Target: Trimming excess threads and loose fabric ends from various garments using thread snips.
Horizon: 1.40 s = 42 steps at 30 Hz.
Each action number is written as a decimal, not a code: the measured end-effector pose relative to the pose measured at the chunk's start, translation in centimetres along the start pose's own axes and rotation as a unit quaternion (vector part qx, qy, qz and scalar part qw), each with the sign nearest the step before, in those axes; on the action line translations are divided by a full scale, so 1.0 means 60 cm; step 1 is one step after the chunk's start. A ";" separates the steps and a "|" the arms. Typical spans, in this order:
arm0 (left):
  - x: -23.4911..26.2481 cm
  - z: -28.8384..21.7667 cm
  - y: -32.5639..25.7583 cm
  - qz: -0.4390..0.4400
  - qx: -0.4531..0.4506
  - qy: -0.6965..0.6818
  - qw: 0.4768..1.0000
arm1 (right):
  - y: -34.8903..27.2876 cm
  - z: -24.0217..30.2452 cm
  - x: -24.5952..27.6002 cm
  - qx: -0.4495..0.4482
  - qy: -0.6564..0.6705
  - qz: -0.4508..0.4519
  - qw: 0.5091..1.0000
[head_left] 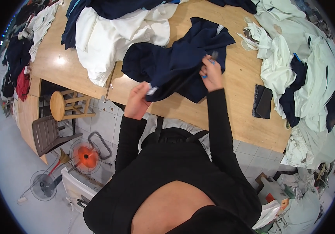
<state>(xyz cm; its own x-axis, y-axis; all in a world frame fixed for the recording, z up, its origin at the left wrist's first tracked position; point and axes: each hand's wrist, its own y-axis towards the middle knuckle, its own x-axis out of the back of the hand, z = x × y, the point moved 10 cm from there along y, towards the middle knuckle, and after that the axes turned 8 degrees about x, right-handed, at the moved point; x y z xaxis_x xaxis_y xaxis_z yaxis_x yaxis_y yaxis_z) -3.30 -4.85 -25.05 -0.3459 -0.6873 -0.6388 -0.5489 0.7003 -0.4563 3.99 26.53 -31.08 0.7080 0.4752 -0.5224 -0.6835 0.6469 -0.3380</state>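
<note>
A navy blue garment (175,62) lies crumpled across the wooden table in front of me, its near edge lifted. My left hand (137,101) pinches that edge where a small white label (152,89) shows. Over the garment's right part, my right hand (212,73) is closed round a small tool (215,55) with a dark tip and blue parts, mostly hidden by the fingers. Whether the right fingers also grip the cloth is hard to make out.
White garments (124,31) and navy ones are heaped at the table's far left. More white clothes (311,78) pile along the right. A dark folded cloth (262,101) lies on the wooden table (241,117). Left below stand a wooden stool (57,106), a chair (45,134) and fans.
</note>
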 end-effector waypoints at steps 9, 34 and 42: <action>0.058 -0.082 0.038 0.069 -0.063 -0.242 0.966 | -0.283 0.103 0.064 -0.066 0.154 0.085 0.982; -0.237 0.049 0.007 0.199 0.016 0.197 0.960 | -0.306 0.110 0.012 -0.012 -0.044 0.032 0.998; -0.244 0.053 -0.006 0.220 0.037 0.205 0.953 | -0.328 0.099 0.018 0.005 -0.076 0.030 0.997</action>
<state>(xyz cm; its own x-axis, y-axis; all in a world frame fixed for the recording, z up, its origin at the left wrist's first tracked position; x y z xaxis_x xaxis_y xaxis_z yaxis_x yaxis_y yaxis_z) 4.37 5.58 -17.53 -0.8069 -0.3301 -0.4898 -0.2317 0.9397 -0.2516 19.27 17.88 -20.32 0.6850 0.5978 -0.4165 -0.7243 0.6204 -0.3008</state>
